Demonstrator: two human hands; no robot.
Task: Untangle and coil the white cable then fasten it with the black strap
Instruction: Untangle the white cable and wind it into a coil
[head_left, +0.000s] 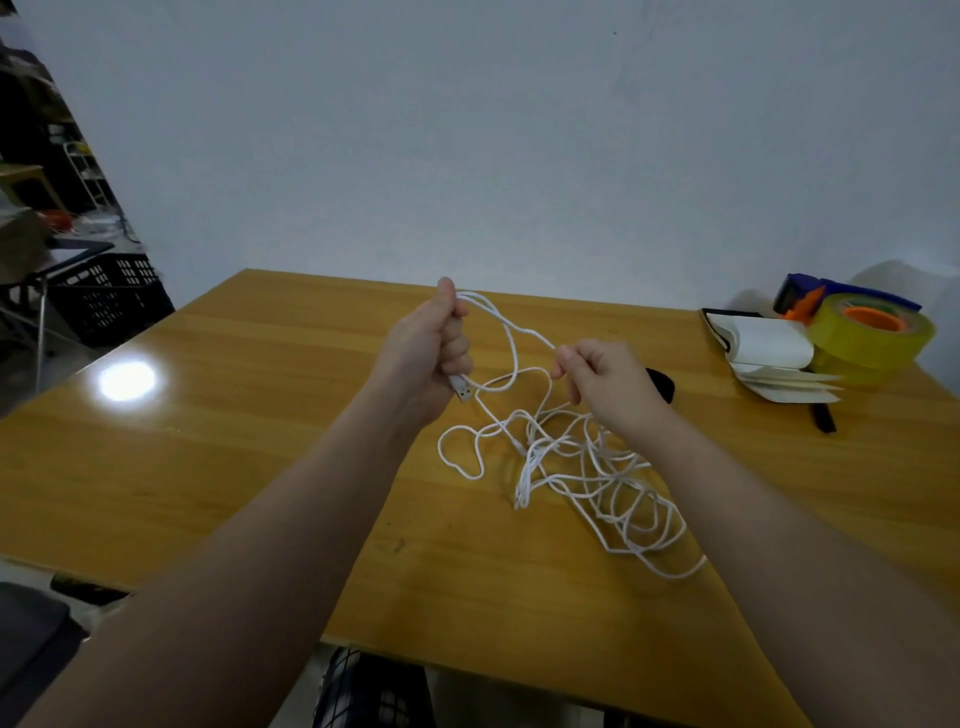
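No legible text or labels.

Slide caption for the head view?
Left hand and right hand hold a loop of white cable above its tangle on the wooden table.

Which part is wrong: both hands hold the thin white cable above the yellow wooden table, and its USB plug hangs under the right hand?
Only the hand is wrong: the head view shows the USB plug under the left hand, not the right hand; both hold the thin white cable above the yellow wooden table.
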